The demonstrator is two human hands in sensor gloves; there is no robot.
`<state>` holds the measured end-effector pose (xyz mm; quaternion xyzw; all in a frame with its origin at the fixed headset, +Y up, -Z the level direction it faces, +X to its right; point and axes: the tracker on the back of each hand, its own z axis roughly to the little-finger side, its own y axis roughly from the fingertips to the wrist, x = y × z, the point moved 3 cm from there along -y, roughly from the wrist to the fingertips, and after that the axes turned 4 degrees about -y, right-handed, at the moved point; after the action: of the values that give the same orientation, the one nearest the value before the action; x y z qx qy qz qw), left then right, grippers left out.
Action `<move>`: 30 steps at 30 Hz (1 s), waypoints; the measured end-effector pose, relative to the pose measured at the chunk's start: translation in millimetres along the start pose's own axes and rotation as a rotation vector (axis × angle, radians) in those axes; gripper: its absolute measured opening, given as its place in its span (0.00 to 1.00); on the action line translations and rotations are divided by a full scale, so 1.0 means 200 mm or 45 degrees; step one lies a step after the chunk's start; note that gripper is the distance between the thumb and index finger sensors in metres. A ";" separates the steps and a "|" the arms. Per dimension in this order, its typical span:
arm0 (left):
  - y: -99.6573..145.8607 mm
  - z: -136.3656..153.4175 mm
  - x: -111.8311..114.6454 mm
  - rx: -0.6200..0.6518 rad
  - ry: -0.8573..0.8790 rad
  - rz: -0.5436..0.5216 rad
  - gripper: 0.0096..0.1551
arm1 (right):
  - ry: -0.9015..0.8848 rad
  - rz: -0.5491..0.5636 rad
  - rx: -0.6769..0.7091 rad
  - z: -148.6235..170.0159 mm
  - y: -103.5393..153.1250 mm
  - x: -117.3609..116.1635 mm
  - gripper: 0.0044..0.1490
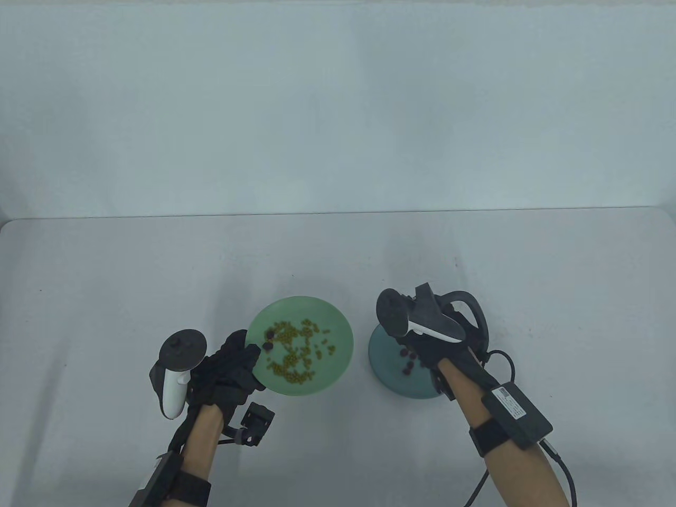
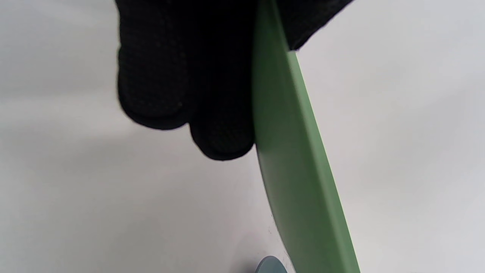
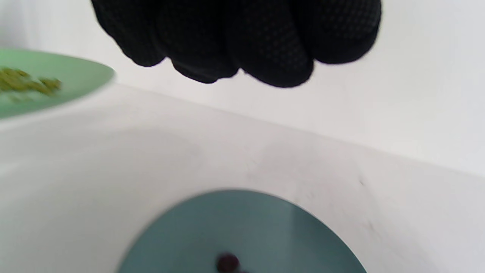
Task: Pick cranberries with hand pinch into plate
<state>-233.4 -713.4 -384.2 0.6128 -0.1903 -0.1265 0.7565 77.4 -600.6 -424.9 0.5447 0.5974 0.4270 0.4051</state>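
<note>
A green plate [image 1: 332, 322] holds many yellow-green bits and two dark cranberries [image 1: 268, 339] near its left side. My left hand [image 1: 237, 359] grips the plate's left rim and holds it off the table; the left wrist view shows my fingers [image 2: 223, 113] against the green plate [image 2: 299, 170]. A blue plate [image 1: 391, 383] lies to the right with a few cranberries [image 1: 407, 364] on it. My right hand [image 1: 417, 343] hovers over the blue plate [image 3: 242, 227], fingers [image 3: 265, 49] bunched; whether they hold anything is hidden. One cranberry [image 3: 227, 262] shows below them.
The white table [image 1: 105, 274] ends at a far edge against a pale wall. A small black box [image 1: 257, 422] on a cable hangs by my left wrist. The green plate also shows in the right wrist view [image 3: 75, 79], at the left.
</note>
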 end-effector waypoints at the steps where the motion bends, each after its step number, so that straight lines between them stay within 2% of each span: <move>1: 0.00 0.00 0.00 0.000 0.001 0.000 0.33 | 0.008 0.015 0.033 -0.05 0.00 0.04 0.30; 6: 0.00 0.00 0.00 0.002 0.007 0.000 0.33 | 0.036 0.058 0.167 -0.28 -0.02 0.13 0.30; 11: 0.00 0.00 0.00 0.005 0.014 0.001 0.33 | 0.059 0.053 0.279 -0.50 -0.05 0.16 0.30; 18: 0.00 0.00 0.00 0.006 0.013 0.002 0.33 | 0.056 0.015 0.388 -0.72 -0.10 0.10 0.31; 30: 0.00 0.00 0.00 0.012 0.017 0.006 0.33 | 0.070 -0.090 0.455 -0.87 -0.15 -0.05 0.32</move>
<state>-233.0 -712.7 -383.5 0.6167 -0.1874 -0.1198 0.7551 -96.8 -623.1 -399.9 0.5746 0.6934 0.3143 0.3004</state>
